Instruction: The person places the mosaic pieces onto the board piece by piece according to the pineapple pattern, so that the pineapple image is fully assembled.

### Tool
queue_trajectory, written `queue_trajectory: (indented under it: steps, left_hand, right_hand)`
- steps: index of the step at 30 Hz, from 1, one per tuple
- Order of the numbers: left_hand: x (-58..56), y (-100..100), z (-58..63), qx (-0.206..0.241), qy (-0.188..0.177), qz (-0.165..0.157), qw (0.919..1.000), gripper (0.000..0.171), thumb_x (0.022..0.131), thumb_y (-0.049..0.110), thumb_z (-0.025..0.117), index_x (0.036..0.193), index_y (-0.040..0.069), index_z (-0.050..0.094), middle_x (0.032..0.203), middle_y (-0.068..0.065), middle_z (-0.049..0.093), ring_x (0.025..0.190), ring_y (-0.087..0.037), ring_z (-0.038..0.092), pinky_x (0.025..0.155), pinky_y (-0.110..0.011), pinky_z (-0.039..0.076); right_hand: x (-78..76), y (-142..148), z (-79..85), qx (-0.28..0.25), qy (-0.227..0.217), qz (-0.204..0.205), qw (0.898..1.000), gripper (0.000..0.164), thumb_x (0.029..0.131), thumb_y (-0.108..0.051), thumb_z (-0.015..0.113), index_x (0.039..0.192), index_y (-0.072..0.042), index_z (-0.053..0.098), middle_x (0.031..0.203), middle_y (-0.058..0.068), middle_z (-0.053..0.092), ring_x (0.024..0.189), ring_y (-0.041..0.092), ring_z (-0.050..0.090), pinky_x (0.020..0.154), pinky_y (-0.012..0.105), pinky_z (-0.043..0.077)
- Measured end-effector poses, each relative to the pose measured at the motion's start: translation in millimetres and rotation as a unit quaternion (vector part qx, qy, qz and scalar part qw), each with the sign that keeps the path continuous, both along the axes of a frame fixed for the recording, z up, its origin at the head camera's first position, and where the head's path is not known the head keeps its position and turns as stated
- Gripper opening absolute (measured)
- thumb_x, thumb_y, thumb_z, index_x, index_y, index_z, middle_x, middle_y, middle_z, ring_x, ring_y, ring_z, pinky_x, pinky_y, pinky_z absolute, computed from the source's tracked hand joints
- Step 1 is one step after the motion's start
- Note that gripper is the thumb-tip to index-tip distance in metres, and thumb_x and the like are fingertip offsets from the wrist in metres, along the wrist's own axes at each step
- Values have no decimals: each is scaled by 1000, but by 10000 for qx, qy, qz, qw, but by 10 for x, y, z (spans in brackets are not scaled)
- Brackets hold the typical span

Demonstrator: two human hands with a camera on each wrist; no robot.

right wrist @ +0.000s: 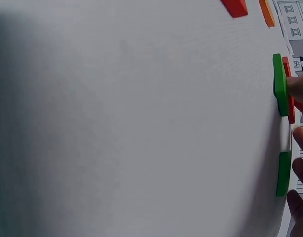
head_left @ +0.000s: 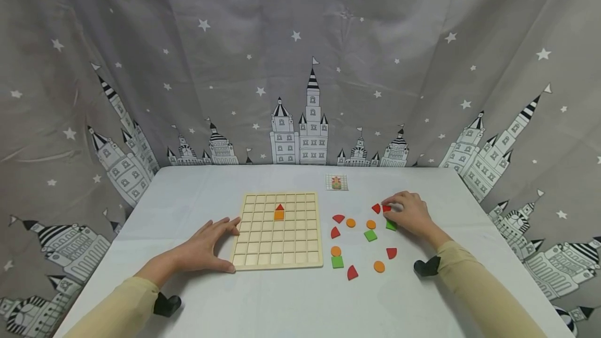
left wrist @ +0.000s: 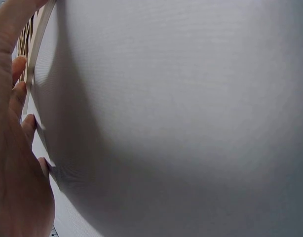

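My left hand [head_left: 204, 246] rests at the left edge of a square wooden grid board [head_left: 277, 267], fingers spread, with the thumb at its near corner. An orange square tile [head_left: 279, 215] lies on the board with a red triangle tile [head_left: 279, 207] directly above it. Off to the right, my right hand [head_left: 409, 214] pinches a red tile [head_left: 386, 208] between thumb and index finger, low over the table; part of the tile is hidden. Close by the thumb lies a green tile [head_left: 391, 225]. Another red tile [head_left: 376, 208] lies just left of the fingertips.
Between board and right hand lie several loose tiles: red quarter-circles [head_left: 352, 273], orange discs [head_left: 379, 266] and green squares [head_left: 337, 262]. A small pattern card [head_left: 337, 182] lies behind them on the white table [head_left: 202, 301]. A grey castle-print curtain [head_left: 375, 40] hangs at the back.
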State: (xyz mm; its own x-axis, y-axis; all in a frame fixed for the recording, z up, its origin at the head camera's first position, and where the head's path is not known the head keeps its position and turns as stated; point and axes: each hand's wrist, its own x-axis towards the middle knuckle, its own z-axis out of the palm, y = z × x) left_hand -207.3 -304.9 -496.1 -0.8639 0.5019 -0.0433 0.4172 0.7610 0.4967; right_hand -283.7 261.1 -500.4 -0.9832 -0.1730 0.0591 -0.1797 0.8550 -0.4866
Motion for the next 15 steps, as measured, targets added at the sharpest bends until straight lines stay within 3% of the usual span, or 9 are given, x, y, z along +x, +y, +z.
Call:
queue_trajectory:
  steps: [15]
  left_hand:
    - [-3,-4,-5,33,11,4,10000,87,66,72,83,130,18,54,165,-11,33,152,-43,22,123,-64,5]
  right_hand:
    - [-61,-6,6,110,54,-5,9999,26,92,-30,73,111,-13,75,131,21,57,128,47,39,107,69,31]
